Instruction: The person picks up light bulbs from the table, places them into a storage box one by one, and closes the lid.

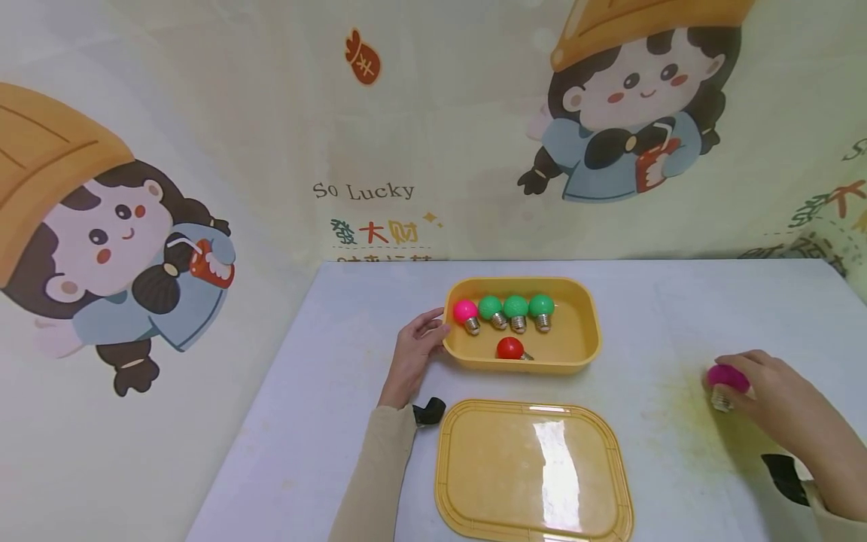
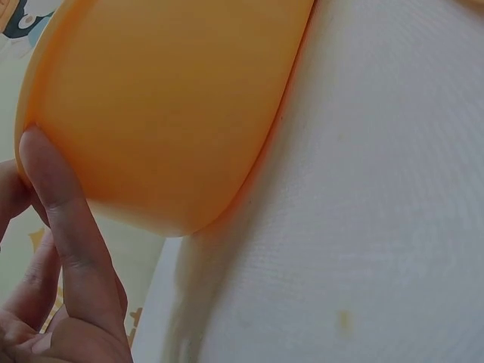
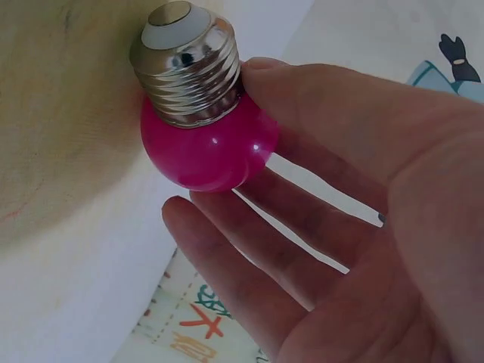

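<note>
My right hand [image 1: 772,388] pinches a magenta light bulb [image 3: 208,147] between thumb and fingers, over the right part of the table. The round bulb rests against the fingers, and its silver screw base points away from the palm. At the left end of a yellow plastic box [image 1: 569,339], my left hand [image 1: 415,354] grips the wall near the rim, the thumb [image 2: 57,174] on the outside. Inside the box, a pink bulb [image 1: 465,312] and three green bulbs [image 1: 516,307] stand in a row along the back. A red bulb [image 1: 510,348] lies by the front wall.
In front of the box lies a flat yellow lid [image 1: 501,467] with a raised rim. A printed cloth [image 1: 467,135] hangs behind the white table [image 1: 677,316] and on its left. A yellowish stain [image 1: 691,414] marks the tabletop near the right hand.
</note>
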Tool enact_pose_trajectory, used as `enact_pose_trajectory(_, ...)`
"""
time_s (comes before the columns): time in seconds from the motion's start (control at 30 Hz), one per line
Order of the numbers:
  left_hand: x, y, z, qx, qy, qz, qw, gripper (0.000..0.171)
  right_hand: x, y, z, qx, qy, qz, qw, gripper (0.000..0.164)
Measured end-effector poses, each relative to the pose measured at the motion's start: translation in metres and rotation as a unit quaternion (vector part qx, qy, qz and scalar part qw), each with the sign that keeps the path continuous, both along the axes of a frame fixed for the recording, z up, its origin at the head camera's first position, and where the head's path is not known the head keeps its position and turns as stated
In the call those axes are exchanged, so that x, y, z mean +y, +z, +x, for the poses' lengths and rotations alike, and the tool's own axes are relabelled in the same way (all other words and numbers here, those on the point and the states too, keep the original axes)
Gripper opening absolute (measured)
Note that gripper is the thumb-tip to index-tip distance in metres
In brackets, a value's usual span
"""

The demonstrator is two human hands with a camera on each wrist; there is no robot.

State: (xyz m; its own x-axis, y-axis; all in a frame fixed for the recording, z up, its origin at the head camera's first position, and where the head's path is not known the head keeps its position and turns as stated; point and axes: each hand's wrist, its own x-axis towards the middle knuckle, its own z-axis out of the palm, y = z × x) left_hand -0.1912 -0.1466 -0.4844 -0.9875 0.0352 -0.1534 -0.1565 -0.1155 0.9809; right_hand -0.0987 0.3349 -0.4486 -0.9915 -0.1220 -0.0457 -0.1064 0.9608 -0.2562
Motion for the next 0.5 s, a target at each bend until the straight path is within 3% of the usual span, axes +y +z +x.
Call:
enact_pose_trajectory(0.3, 0.0002, -0.0006, -0.0008, -0.004, 0.003, 0.000, 1.0000, 0.037, 0.0021, -0.0012, 0.0011, 0.012, 0.005, -0.009, 1.000, 0.042)
enact_pose_trajectory(0.5, 0.0005, -0.0002, -0.0015, -0.004, 0.003, 0.002, 1.0000, 0.038, -0.0039, 0.0029, 0.0015, 0.053, 0.016, -0.021, 0.998, 0.041)
